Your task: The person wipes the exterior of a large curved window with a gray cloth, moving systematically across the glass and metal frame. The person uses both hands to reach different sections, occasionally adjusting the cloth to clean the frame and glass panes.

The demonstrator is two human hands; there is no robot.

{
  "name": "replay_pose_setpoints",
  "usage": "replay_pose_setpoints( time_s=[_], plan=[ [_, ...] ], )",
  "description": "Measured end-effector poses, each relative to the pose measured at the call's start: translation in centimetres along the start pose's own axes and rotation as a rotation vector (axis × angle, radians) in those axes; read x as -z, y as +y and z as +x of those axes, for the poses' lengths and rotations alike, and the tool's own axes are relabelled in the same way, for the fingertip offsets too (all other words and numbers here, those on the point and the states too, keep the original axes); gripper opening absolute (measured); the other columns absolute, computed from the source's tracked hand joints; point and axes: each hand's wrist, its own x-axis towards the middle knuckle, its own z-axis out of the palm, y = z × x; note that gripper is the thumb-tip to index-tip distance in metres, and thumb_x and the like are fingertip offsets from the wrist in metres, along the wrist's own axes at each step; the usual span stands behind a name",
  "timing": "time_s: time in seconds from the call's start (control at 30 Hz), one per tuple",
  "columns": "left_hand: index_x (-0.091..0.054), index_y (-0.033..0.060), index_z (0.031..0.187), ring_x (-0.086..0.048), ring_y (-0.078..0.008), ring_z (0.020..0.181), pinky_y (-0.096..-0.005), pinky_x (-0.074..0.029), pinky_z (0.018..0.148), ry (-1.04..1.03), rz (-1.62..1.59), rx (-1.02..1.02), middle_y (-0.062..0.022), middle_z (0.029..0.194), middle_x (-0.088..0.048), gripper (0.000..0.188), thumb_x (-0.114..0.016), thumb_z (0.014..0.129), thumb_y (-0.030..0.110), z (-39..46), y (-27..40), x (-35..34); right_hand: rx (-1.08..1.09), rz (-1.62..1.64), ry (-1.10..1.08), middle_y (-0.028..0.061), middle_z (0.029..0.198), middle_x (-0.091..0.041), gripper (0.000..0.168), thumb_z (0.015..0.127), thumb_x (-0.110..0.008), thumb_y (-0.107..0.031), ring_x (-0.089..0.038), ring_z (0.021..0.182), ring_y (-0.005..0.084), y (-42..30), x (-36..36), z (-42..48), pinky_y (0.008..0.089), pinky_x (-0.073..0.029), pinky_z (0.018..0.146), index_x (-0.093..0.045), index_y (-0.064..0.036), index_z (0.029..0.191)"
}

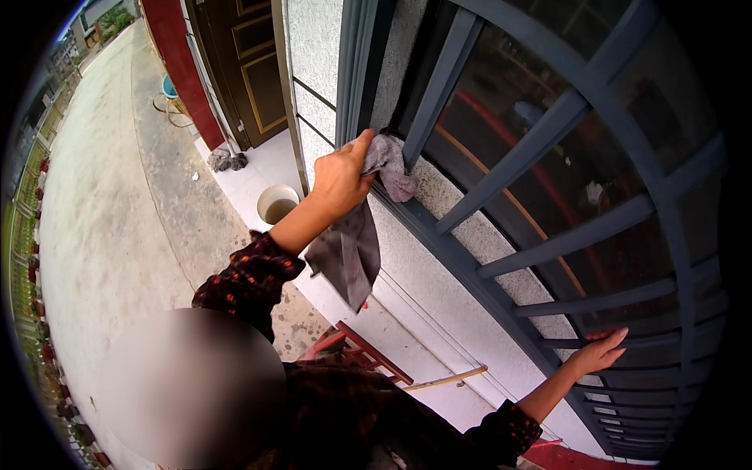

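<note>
My left hand (pixel 341 179) grips a damp-looking grey cloth (pixel 352 258). One bunched end of the cloth lies at the lower corner of a blue-grey metal window grille (pixel 452 235), against the sill. The rest hangs down in front of the white wall. Farther along the grille, at the right, my right hand (pixel 599 352) is at one of the bars, fingers spread and holding no loose thing. Whether its fingers wrap the bar is hard to see. Behind the bars are the speckled sill (pixel 499 238) and dark window glass (pixel 529 158).
A white bucket (pixel 284 191) with murky water stands on the tiled ledge below my left arm. Beyond it, a mop (pixel 226 160) leans near a brown door (pixel 252 76). A red wooden chair or stool (pixel 376 352) and a wooden stick (pixel 446 378) are below me.
</note>
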Motion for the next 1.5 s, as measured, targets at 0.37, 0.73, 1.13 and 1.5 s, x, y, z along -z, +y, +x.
replay_pose_setpoints(
  time_s=[0.37,0.73,1.13,1.5],
  plan=[
    [-0.067,-0.0034,0.085,-0.067,-0.0362,0.080,-0.0428,-0.053,0.070,-0.571,0.153,0.153,-0.0235,0.082,-0.067,0.038,-0.066,0.074,0.033,-1.8,-3.0,-3.1,-0.017,0.011,0.008,0.0020,0.064,-0.046,0.033,0.096,-0.058,-0.034,-0.042,0.053,0.0094,-0.3,0.0,-0.3,0.0228,-0.035,0.048,-0.048,-0.006,0.083],
    [-0.050,-0.0050,0.124,-0.067,-0.0286,0.085,-0.0364,-0.053,0.075,-0.022,-0.562,0.304,-0.0178,0.096,-0.068,0.051,-0.062,0.080,0.017,-0.8,-0.6,0.0,0.001,0.029,0.025,0.0012,0.061,-0.044,0.034,0.096,-0.059,-0.034,-0.042,0.052,0.0090,-0.3,-0.4,-0.2,0.0228,-0.033,0.047,-0.049,-0.006,0.079],
    [-0.064,-0.0021,0.100,-0.065,-0.0383,0.075,-0.0418,-0.052,0.071,-0.229,-0.647,0.189,-0.0232,0.081,-0.066,0.038,-0.070,0.073,0.024,-6.7,2.6,-2.2,0.009,0.040,0.006,0.0014,0.062,-0.045,0.031,0.096,-0.058,-0.032,-0.043,0.052,0.0088,0.1,0.2,-0.2,0.0220,-0.034,0.045,-0.048,-0.007,0.081],
    [-0.047,-0.0076,0.122,-0.066,-0.0367,0.070,-0.0445,-0.052,0.062,-0.425,0.118,-0.273,-0.0190,0.073,-0.065,0.062,-0.067,0.069,0.019,-3.7,6.3,-6.7,0.009,0.039,-0.001,0.0011,0.063,-0.046,0.030,0.096,-0.058,-0.031,-0.043,0.052,0.0080,-0.4,-0.4,-0.4,0.0219,-0.035,0.046,-0.048,-0.006,0.082]
  ],
)
